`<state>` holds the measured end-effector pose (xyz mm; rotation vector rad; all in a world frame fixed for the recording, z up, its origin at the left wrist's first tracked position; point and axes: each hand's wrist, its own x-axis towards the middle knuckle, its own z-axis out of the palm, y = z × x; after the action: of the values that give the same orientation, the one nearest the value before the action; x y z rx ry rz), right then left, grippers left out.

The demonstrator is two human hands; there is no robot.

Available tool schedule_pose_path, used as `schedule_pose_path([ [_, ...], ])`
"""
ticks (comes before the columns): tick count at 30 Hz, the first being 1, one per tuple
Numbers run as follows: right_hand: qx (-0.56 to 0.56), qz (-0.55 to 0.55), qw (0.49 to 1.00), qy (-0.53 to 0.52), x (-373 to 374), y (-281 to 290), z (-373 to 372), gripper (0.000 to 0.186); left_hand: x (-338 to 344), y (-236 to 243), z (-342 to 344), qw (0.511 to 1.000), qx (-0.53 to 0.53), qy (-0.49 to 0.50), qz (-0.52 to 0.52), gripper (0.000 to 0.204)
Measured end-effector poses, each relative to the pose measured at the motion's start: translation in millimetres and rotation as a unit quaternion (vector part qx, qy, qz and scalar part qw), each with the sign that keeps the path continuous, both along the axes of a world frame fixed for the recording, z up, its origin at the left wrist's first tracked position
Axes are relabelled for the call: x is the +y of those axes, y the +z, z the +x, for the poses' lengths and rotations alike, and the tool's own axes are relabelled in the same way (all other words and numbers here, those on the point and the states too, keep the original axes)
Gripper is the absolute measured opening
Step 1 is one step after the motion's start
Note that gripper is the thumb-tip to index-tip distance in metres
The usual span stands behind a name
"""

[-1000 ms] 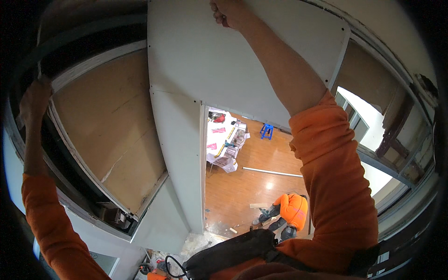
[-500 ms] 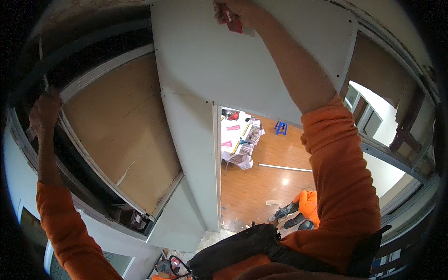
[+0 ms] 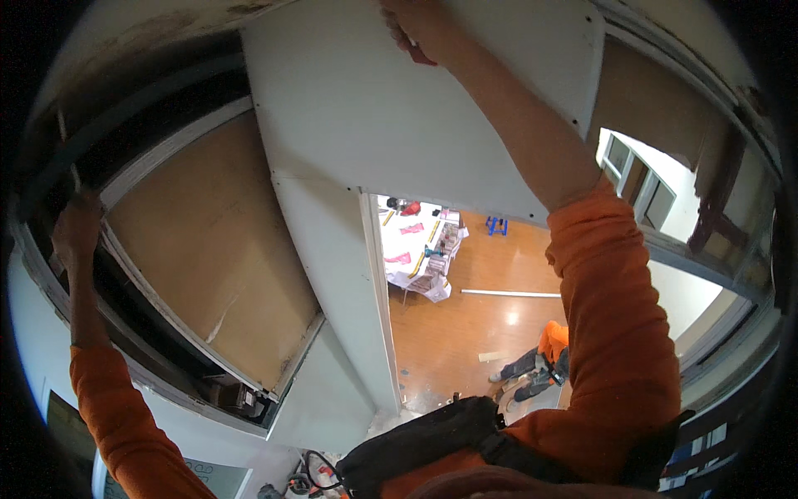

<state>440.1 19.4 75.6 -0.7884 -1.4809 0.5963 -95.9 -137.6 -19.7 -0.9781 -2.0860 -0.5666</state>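
My right hand (image 3: 418, 27) is raised at the top, closed on a small flat red object (image 3: 422, 56). Its kind cannot be made out, as my fingers cover most of it. The hand is up against a large pale grey wall board (image 3: 366, 100) with screw heads along its edges. Far to the left, my left hand (image 3: 77, 226) is closed at the edge of an open wall frame (image 3: 154, 291). A thin pale rod (image 3: 62, 125) runs down to that fist; what the fingers grip is hidden.
Brown board (image 3: 208, 241) fills part of the frame. Through a doorway below, a person in orange (image 3: 549, 353) stands on the wooden floor (image 3: 478, 324) near a long white strip (image 3: 511, 293). A covered table with tools (image 3: 416, 249) and a blue stool (image 3: 496, 225) are farther off.
The view has shifted slightly. The red object is turned and more hidden in my right hand. My left hand stays at the frame. The person below has straightened a little.
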Motion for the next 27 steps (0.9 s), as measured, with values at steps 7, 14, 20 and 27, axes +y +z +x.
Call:
schedule_pose_path([
  [7,-0.105,0.012,0.987,0.117,47.6,-16.4,21.9,0.029,8.3,5.3,29.7,0.999,-0.051,0.006,0.011,0.062],
  [14,-0.026,0.018,0.999,0.043,36.5,-68.8,-68.2,0.02,-0.3,8.4,31.1,0.998,-0.037,0.035,0.03,0.065],
  [20,-0.179,0.073,0.98,0.048,19.4,-3.4,-60.4,0.042,-1.7,2.0,9.2,0.998,-0.033,0.037,0.042,0.066],
  [27,0.036,-0.014,0.996,0.085,92.0,7.7,-41.5,0.036,12.1,5.9,27.3,0.999,-0.025,0.024,0.007,0.063],
])
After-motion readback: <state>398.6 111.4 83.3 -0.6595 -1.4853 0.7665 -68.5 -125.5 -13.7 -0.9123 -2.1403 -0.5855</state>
